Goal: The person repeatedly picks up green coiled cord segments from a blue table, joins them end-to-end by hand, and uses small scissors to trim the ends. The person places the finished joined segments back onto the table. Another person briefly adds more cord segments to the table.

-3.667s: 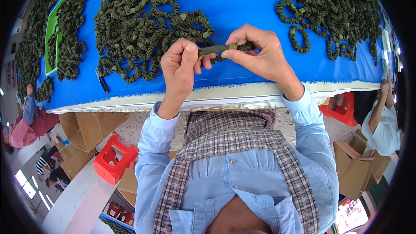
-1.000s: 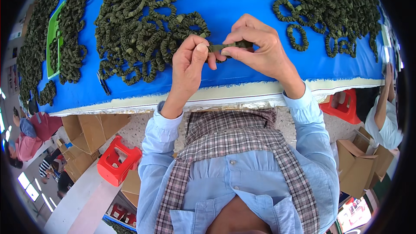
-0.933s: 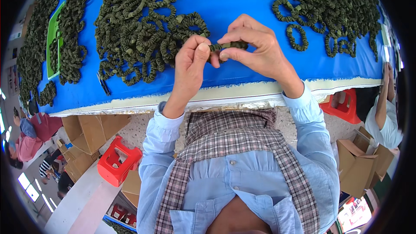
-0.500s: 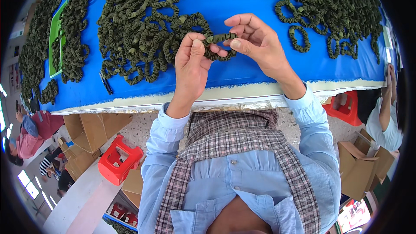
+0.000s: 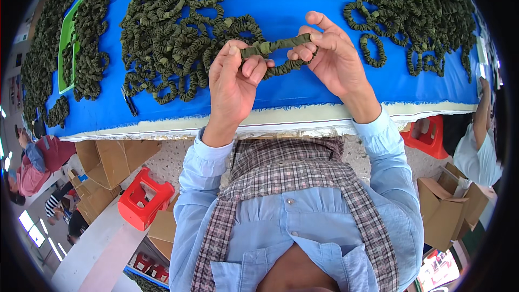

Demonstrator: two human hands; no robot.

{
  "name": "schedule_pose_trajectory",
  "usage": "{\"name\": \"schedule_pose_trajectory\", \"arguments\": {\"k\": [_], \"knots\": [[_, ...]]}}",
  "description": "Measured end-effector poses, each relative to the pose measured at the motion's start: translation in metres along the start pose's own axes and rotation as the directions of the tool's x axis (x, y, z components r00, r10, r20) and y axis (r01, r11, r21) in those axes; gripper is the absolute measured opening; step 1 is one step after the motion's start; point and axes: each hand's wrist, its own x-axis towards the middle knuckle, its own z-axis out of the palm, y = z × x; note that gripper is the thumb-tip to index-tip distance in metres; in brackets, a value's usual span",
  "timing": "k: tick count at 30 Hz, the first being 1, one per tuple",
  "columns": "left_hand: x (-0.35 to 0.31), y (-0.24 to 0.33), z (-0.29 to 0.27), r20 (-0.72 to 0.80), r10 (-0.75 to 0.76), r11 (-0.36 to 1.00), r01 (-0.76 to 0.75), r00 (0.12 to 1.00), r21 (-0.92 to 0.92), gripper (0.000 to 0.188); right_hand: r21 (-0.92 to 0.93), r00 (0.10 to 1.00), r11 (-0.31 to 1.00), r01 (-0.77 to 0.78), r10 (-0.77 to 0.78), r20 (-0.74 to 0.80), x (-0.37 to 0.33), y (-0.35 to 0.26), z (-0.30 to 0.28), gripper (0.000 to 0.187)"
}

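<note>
A dark green scrunchie (image 5: pixel 284 43) is stretched lengthwise between my two hands, just above the table's front edge. My left hand (image 5: pixel 233 78) pinches its left end between thumb and fingers. At the other end, my right hand (image 5: pixel 339 59) grips it the same way. A smoother, paler band shows on the scrunchie's upper strand near the left end. Right behind my left hand lies a big heap of similar scrunchies (image 5: pixel 167 27). Another pile (image 5: pixel 421 11) is spread at the right, with a single scrunchie (image 5: pixel 373 50) lying at its near side.
A blue cloth (image 5: pixel 292 0) covers the table. Small dark snips (image 5: pixel 130 103) lie near its front edge, left of me. A green tray (image 5: pixel 66 48) stands among more scrunchies at far left. Red stools (image 5: pixel 145 199) and cardboard boxes (image 5: pixel 448 205) stand below; other people sit at both sides.
My hands have moved apart, drawing the scrunchie from a bunched ring into a long, taut loop. My right hand has shifted slightly right.
</note>
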Motion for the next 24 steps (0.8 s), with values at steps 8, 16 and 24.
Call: {"name": "schedule_pose_trajectory", "arguments": {"k": [8,16,24], "knots": [[0.000,0.001,-0.007,-0.003,0.002,0.999,-0.001,1.000,0.044,0.022,-0.031,1.000,0.999,-0.024,0.024,-0.008,0.001,-0.001,-0.001,0.030],[0.003,0.000,-0.006,0.058,-0.054,0.996,0.050,0.997,0.074,0.019,-0.076,0.999,0.996,-0.051,0.051,0.000,0.003,0.000,-0.003,0.028],[0.007,-0.004,-0.012,0.034,-0.095,0.995,0.096,0.995,-0.034,0.021,-0.211,0.994,0.972,-0.105,0.101,-0.032,0.002,-0.002,0.008,0.040]]}}
